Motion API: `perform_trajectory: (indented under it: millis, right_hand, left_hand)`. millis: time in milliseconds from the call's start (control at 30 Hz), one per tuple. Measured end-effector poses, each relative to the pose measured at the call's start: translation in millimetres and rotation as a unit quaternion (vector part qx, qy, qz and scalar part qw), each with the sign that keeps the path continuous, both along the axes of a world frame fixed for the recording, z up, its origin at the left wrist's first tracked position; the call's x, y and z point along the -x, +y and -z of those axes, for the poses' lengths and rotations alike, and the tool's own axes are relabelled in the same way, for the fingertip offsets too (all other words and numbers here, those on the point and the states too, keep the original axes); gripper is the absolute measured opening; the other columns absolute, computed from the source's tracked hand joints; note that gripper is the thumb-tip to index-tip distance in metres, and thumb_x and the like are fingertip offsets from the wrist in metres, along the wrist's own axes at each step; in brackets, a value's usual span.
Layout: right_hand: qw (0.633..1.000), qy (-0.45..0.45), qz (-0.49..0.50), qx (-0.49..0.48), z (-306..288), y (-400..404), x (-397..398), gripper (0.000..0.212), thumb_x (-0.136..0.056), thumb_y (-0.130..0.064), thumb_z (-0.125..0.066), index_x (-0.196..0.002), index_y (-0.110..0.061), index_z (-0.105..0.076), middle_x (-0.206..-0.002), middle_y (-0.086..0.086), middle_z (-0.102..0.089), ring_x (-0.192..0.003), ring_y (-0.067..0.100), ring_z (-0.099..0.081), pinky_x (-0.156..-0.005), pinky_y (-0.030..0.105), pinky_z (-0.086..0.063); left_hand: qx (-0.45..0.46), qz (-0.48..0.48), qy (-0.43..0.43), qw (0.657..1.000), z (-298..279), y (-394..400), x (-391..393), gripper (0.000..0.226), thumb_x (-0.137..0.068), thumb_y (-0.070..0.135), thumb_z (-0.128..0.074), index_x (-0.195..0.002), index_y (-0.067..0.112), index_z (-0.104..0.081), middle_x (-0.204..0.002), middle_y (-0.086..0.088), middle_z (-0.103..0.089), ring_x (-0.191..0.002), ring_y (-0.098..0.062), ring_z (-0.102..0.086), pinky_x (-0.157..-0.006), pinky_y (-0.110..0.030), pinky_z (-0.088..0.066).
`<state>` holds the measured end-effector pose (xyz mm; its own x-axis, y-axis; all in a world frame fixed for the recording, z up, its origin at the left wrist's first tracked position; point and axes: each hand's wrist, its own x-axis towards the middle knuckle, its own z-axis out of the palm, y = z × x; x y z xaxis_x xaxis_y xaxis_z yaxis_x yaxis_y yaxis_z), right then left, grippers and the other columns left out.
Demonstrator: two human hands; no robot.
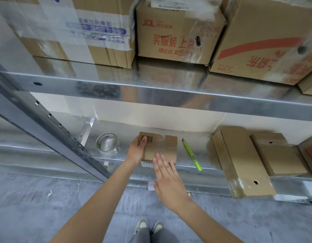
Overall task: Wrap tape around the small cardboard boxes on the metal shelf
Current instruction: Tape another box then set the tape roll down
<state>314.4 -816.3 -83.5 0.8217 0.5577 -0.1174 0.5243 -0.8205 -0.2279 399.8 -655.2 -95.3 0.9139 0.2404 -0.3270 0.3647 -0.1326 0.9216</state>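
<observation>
While the head camera is looking down at the lower level of the metal shelf [169, 168], the left hand [136, 151] is gripping the left edge of a small cardboard box [160, 148], thumb lying over the barcode label on top. That box is sitting near the front lip of the shelf, between the roll of clear tape [107, 144] on its left and a green utility knife [192, 155] on its right. The right hand [169, 179] is hovering flat over the box's near right corner with fingers straight and together, holding nothing; it's a bit blurred, so I can't tell if the fingertips are actually touching the cardboard.

As for progress, the tape roll is standing on the shelf just beside the box and nobody is holding it. There's a shiny patch across the box top that looks like tape already laid down, but I can't say if it's going all the way round. Off to the right, a long flat box [243, 163] is hanging over the shelf edge with glossy tape on its near end, and another flat box [278, 153] is lying beside it, so my guess is those two are finished or close to it. The upper shelf is holding big printed cartons [172, 32], which aren't part of this job.
</observation>
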Motion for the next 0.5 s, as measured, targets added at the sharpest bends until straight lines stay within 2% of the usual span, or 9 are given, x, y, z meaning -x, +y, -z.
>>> perform_trajectory:
  millis: [100, 167, 200, 233, 267, 333, 367, 433, 500]
  right_hand:
    - [0.986, 0.023, 0.09, -0.138, -3, -15, -16, 0.068, -0.099, -0.027, -0.05, -0.155, -0.015, -0.012, -0.161, -0.001, 0.004, -0.15, 0.017, 0.001, -0.122, 0.031, -0.006]
    - [0.943, 0.082, 0.211, -0.243, -7, -27, -29, 0.069, -0.093, -0.023, -0.063, -0.15, -0.011, -0.026, -0.159, 0.005, -0.017, -0.147, 0.016, -0.016, -0.117, 0.024, -0.02]
    - [0.906, 0.151, 0.248, -0.307, -10, -31, -36, 0.06, -0.091, -0.019, -0.066, -0.142, -0.013, -0.037, -0.151, 0.005, -0.035, -0.142, 0.012, -0.032, -0.11, 0.018, -0.032]
    - [0.871, 0.214, 0.261, -0.356, -11, -32, -41, 0.047, -0.089, -0.017, -0.068, -0.131, -0.019, -0.047, -0.135, 0.001, -0.054, -0.127, 0.004, -0.051, -0.096, 0.011, -0.041]
    - [0.861, 0.233, 0.259, -0.37, -11, -33, -45, 0.036, -0.089, -0.018, -0.069, -0.121, -0.025, -0.054, -0.117, -0.008, -0.066, -0.106, -0.007, -0.06, -0.082, 0.007, -0.045]
    - [0.879, 0.169, 0.273, -0.352, -9, -37, -55, 0.008, -0.09, -0.032, -0.066, -0.096, -0.033, -0.061, -0.081, -0.025, -0.066, -0.077, -0.012, -0.062, -0.066, 0.011, -0.046]
    - [0.886, 0.129, 0.287, -0.342, -10, -39, -62, 0.016, -0.091, -0.04, -0.062, -0.078, -0.033, -0.058, -0.064, -0.023, -0.061, -0.066, -0.007, -0.059, -0.06, 0.013, -0.044]
    - [0.893, 0.077, 0.324, -0.303, -14, -40, -80, 0.048, -0.094, -0.05, -0.052, -0.057, -0.021, -0.043, -0.048, -0.008, -0.046, -0.051, 0.006, -0.049, -0.052, 0.019, -0.034]
    - [0.904, 0.109, 0.346, -0.225, -17, -34, -96, 0.059, -0.098, -0.051, -0.044, -0.053, -0.013, -0.037, -0.05, 0.0, -0.044, -0.055, 0.019, -0.047, -0.054, 0.032, -0.026]
  left_hand:
    - [0.0, 0.001, 0.006, 1.0, 0, 1, -1, 0.022, -0.104, 0.025, -0.045, -0.108, 0.01, -0.06, -0.103, -0.007, -0.065, -0.095, -0.021, -0.058, -0.082, -0.03, -0.043]
    - [0.0, 0.002, 0.016, 1.0, -3, 2, 0, 0.026, -0.104, 0.027, -0.045, -0.111, 0.008, -0.06, -0.105, -0.007, -0.066, -0.097, -0.023, -0.059, -0.08, -0.03, -0.044]
    - [0.007, 0.001, 0.019, 1.0, -6, 2, 0, 0.026, -0.104, 0.028, -0.045, -0.112, 0.008, -0.06, -0.105, -0.006, -0.066, -0.099, -0.024, -0.059, -0.079, -0.03, -0.046]
    - [0.018, 0.002, 0.024, 1.0, -9, 2, 1, 0.027, -0.103, 0.029, -0.045, -0.115, 0.009, -0.059, -0.105, -0.004, -0.065, -0.104, -0.027, -0.06, -0.08, -0.03, -0.047]
    - [0.026, 0.002, 0.029, 0.999, -11, 3, 1, 0.031, -0.103, 0.031, -0.046, -0.122, 0.008, -0.055, -0.111, -0.004, -0.064, -0.114, -0.029, -0.059, -0.086, -0.03, -0.046]
    - [0.022, -0.009, 0.042, 0.999, -15, 4, 4, 0.055, -0.101, 0.043, -0.045, -0.146, 0.011, -0.036, -0.139, -0.007, -0.052, -0.133, -0.029, -0.046, -0.101, -0.032, -0.036]
    - [0.017, -0.023, 0.04, 0.999, -17, 5, 7, 0.063, -0.1, 0.05, -0.043, -0.15, 0.015, -0.028, -0.147, -0.006, -0.045, -0.135, -0.025, -0.043, -0.103, -0.032, -0.032]
    - [-0.012, -0.033, 0.016, 0.999, -20, 4, 12, 0.061, -0.098, 0.057, -0.04, -0.144, 0.018, -0.038, -0.139, -0.001, -0.052, -0.12, -0.016, -0.048, -0.096, -0.028, -0.032]
    - [-0.064, 0.004, 0.012, 0.998, -20, 0, 14, 0.05, -0.098, 0.058, -0.038, -0.128, 0.02, -0.052, -0.112, 0.01, -0.061, -0.103, -0.012, -0.051, -0.083, -0.023, -0.036]
